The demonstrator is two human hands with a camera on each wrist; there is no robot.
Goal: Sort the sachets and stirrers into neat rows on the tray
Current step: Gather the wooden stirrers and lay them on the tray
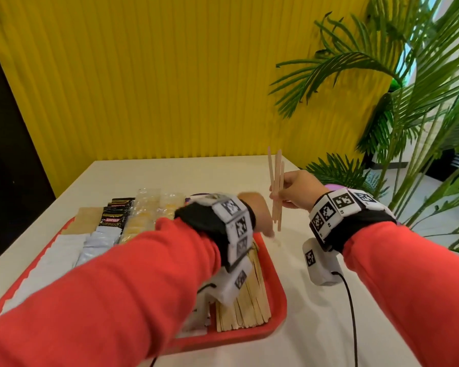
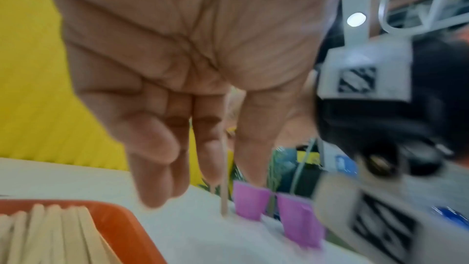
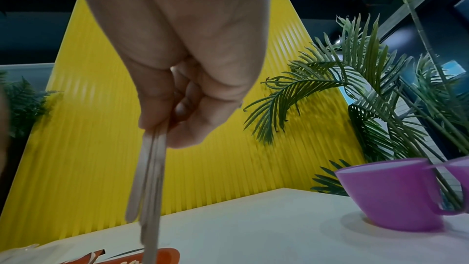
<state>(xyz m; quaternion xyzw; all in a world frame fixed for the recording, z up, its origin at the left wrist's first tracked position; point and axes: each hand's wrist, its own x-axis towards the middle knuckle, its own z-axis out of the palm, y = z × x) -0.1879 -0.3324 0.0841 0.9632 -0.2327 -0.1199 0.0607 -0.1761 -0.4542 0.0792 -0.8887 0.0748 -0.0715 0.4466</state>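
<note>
A red tray [image 1: 277, 311] lies on the white table [image 1: 310, 337]. It holds rows of white sachets [image 1: 61, 250], black sachets [image 1: 115, 215], clear yellowish sachets [image 1: 143, 215] and brown sachets [image 1: 86, 221]. A flat row of wooden stirrers [image 1: 249, 300] [image 2: 50, 234] fills the tray's right side. My right hand [image 1: 281, 200] [image 3: 172, 127] pinches a few stirrers [image 1: 276, 181] [image 3: 149, 188] upright, just past the tray's far right corner. My left hand [image 1: 265, 229] [image 2: 203, 168] hangs beside them with its fingers pointing down and holds nothing.
Two purple cups [image 2: 250, 202] [image 3: 388, 194] stand on the table to the right, behind my right hand. Palm plants [image 1: 408, 128] crowd the right edge. A ribbed yellow wall [image 1: 170, 88] backs the table. A black cable [image 1: 351, 308] runs down from my right wrist.
</note>
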